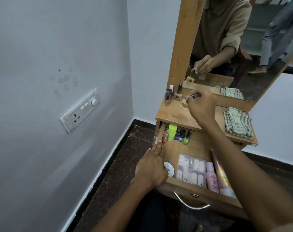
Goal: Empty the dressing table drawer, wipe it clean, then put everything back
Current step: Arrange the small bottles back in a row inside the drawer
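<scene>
Right hand (200, 106) is up over the dressing table top (174, 114), fingers curled and pinching a small dark bottle (193, 96), likely nail polish, just beside the mirror (243, 47) base. Left hand (150, 168) lies flat with straight fingers on the left wall of the open drawer (197, 195), holding nothing.

Drawer is pulled out and still mostly full. At its back: a pink tube (165, 136), a neon green container (172, 132), two dark small bottles (180, 134) and a green nail polish bottle (187, 138), all close together. At the front: a white round jar (170, 170) partly under the left hand, a clear pack of fake nails (191, 169), a pink bottle (212, 180) and a pink-yellow tube (223, 178) side by side against the right wall. Metal handle (191, 204) on the drawer front.

On the table top, back left corner: three nail polish bottles (167, 97) standing upright, a dark bottle (179, 89) near them, a small yellowish block (184, 104) just below the right hand. A checked cloth (237, 123) lies crumpled on the right side of the top, well apart from the bottles. Wall switchboard (80, 109) to the left.
</scene>
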